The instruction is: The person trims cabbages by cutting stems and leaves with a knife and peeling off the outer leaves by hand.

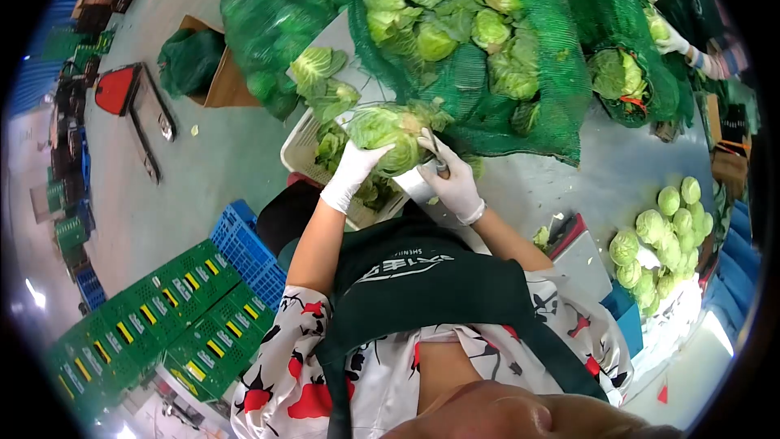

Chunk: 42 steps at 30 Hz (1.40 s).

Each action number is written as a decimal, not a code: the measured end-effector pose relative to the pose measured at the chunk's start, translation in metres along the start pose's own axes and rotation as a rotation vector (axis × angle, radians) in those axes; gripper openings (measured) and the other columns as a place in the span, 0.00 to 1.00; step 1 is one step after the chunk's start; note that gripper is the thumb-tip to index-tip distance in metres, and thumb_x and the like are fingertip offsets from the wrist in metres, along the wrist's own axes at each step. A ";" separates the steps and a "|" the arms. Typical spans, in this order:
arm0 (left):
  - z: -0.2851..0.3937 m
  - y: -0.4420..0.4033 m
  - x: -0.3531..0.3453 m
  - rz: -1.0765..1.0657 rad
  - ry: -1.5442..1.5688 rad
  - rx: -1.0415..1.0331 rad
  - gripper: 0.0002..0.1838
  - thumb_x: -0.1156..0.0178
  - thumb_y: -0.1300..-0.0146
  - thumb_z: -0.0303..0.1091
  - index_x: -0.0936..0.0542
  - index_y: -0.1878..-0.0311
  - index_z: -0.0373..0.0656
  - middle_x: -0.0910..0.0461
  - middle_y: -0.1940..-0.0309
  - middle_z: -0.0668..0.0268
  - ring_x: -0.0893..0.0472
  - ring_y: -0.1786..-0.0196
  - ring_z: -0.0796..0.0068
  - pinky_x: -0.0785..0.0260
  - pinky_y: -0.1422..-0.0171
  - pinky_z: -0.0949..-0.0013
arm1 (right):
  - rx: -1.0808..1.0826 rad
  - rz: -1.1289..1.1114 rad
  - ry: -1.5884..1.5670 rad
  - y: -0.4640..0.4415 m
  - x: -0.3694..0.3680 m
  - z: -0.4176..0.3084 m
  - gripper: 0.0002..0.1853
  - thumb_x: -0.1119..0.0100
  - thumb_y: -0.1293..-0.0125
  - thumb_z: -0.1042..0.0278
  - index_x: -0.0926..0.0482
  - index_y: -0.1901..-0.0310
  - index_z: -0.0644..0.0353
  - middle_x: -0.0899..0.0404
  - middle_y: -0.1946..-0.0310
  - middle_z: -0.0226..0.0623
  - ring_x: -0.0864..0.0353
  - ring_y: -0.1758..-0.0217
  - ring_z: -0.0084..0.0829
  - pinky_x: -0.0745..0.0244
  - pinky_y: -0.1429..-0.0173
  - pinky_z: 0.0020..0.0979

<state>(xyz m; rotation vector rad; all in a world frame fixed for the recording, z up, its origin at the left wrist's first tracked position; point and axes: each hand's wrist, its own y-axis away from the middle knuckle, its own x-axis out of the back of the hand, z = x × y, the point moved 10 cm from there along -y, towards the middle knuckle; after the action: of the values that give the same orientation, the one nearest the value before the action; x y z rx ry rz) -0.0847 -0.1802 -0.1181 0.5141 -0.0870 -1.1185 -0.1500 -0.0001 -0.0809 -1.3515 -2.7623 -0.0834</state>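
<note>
In white gloves, both my hands are at a green cabbage (382, 132) in front of my apron. My left hand (357, 169) grips the cabbage from its lower left side. My right hand (453, 183) is closed around a knife (437, 154), its blade up near the pale stem end. Under the cabbage stands a white basket (296, 146) with loose green leaves in it. Just beyond, a green mesh sack (561, 73) lies open on the metal table (520, 183), full of cabbages (435, 41).
Trimmed cabbages (666, 236) are piled at the right. A co-worker's gloved hand (670, 36) touches another mesh sack (585, 0) at upper right. Green crates (138, 317) and a blue crate (248, 252) stand at lower left. A red pallet jack (118, 89) is on the floor.
</note>
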 end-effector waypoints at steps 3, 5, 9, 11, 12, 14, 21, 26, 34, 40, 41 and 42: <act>-0.038 0.001 0.030 0.157 -0.104 -0.011 0.21 0.28 0.42 0.27 0.20 0.45 0.34 0.15 0.50 0.60 0.16 0.50 0.72 0.24 0.42 0.67 | 0.010 -0.029 0.299 -0.006 -0.020 0.023 0.21 0.38 0.33 0.66 0.23 0.39 0.56 0.19 0.43 0.42 0.13 0.59 0.35 0.21 0.55 0.34; -0.056 -0.002 0.039 0.236 -0.200 0.012 0.19 0.28 0.42 0.30 0.17 0.49 0.34 0.13 0.53 0.59 0.15 0.52 0.70 0.24 0.43 0.68 | -0.078 -0.090 0.554 -0.011 -0.024 0.039 0.16 0.44 0.29 0.58 0.23 0.45 0.57 0.15 0.61 0.46 0.15 0.62 0.48 0.20 0.58 0.43; -0.042 -0.004 0.033 0.240 -0.527 -0.058 0.22 0.25 0.45 0.38 0.17 0.50 0.34 0.13 0.54 0.57 0.14 0.52 0.67 0.24 0.44 0.66 | -0.108 -0.177 0.767 -0.008 -0.033 0.058 0.10 0.46 0.31 0.61 0.28 0.57 0.57 0.16 0.70 0.48 0.16 0.68 0.53 0.22 0.63 0.51; -0.051 -0.015 0.032 0.155 -0.586 0.001 0.25 0.25 0.45 0.38 0.19 0.47 0.34 0.14 0.52 0.59 0.16 0.50 0.69 0.26 0.42 0.67 | -0.124 -0.201 0.785 -0.008 -0.036 0.064 0.10 0.46 0.31 0.60 0.29 0.58 0.58 0.16 0.71 0.49 0.16 0.69 0.54 0.23 0.63 0.53; -0.050 -0.018 0.032 0.146 -0.582 0.007 0.25 0.25 0.45 0.38 0.19 0.47 0.35 0.14 0.52 0.59 0.16 0.50 0.69 0.26 0.42 0.66 | -0.132 -0.214 0.791 -0.008 -0.038 0.067 0.11 0.46 0.31 0.60 0.30 0.59 0.59 0.17 0.71 0.50 0.17 0.69 0.54 0.23 0.63 0.53; -0.047 -0.019 0.033 0.131 -0.575 0.017 0.25 0.25 0.45 0.39 0.18 0.47 0.35 0.14 0.52 0.58 0.16 0.50 0.68 0.25 0.42 0.66 | -0.136 -0.213 0.775 -0.010 -0.040 0.069 0.11 0.47 0.30 0.60 0.31 0.58 0.59 0.17 0.72 0.51 0.17 0.69 0.55 0.23 0.62 0.54; -0.066 -0.022 0.045 0.290 -0.700 0.026 0.54 0.22 0.54 0.56 0.33 0.38 0.19 0.25 0.42 0.37 0.22 0.39 0.48 0.29 0.34 0.60 | -0.194 -0.175 0.903 -0.006 -0.048 0.074 0.11 0.48 0.32 0.64 0.33 0.57 0.61 0.17 0.73 0.52 0.16 0.70 0.54 0.20 0.63 0.52; -0.068 -0.020 0.045 0.368 -0.838 0.091 0.62 0.22 0.56 0.60 0.43 0.34 0.17 0.33 0.39 0.32 0.27 0.37 0.40 0.32 0.31 0.58 | -0.239 -0.182 1.020 -0.015 -0.050 0.077 0.09 0.50 0.33 0.69 0.33 0.56 0.64 0.16 0.70 0.52 0.14 0.68 0.53 0.19 0.61 0.50; -0.060 -0.011 0.019 0.258 -0.923 0.122 0.56 0.26 0.53 0.63 0.32 0.39 0.17 0.33 0.40 0.31 0.29 0.37 0.40 0.32 0.32 0.55 | -0.414 -0.316 1.074 -0.014 -0.042 0.076 0.10 0.54 0.32 0.73 0.31 0.53 0.69 0.15 0.64 0.59 0.14 0.59 0.55 0.20 0.54 0.51; -0.070 -0.001 0.008 0.287 -0.950 -0.105 0.37 0.29 0.49 0.60 0.18 0.43 0.40 0.32 0.37 0.36 0.34 0.34 0.35 0.35 0.30 0.51 | -0.493 -0.333 1.058 0.002 -0.040 0.092 0.11 0.55 0.31 0.70 0.30 0.52 0.69 0.16 0.62 0.60 0.14 0.57 0.56 0.20 0.52 0.50; -0.073 -0.001 0.007 0.264 -0.955 -0.086 0.35 0.29 0.48 0.59 0.17 0.43 0.45 0.31 0.37 0.38 0.34 0.34 0.35 0.37 0.28 0.50 | -0.470 -0.302 1.059 0.004 -0.038 0.102 0.12 0.55 0.30 0.69 0.31 0.52 0.69 0.16 0.63 0.60 0.14 0.57 0.57 0.20 0.52 0.51; -0.082 -0.006 0.004 0.220 -0.944 -0.072 0.35 0.29 0.48 0.60 0.17 0.43 0.44 0.32 0.36 0.37 0.35 0.33 0.35 0.38 0.27 0.51 | -0.489 -0.293 1.075 0.003 -0.035 0.116 0.12 0.55 0.30 0.69 0.31 0.53 0.69 0.16 0.63 0.60 0.14 0.58 0.56 0.20 0.52 0.51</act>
<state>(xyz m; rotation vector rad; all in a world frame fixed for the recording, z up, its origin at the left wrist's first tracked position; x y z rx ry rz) -0.0611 -0.1572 -0.1938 -0.1248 -0.8978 -1.0601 -0.1299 -0.0171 -0.1992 -0.5904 -1.9813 -1.1628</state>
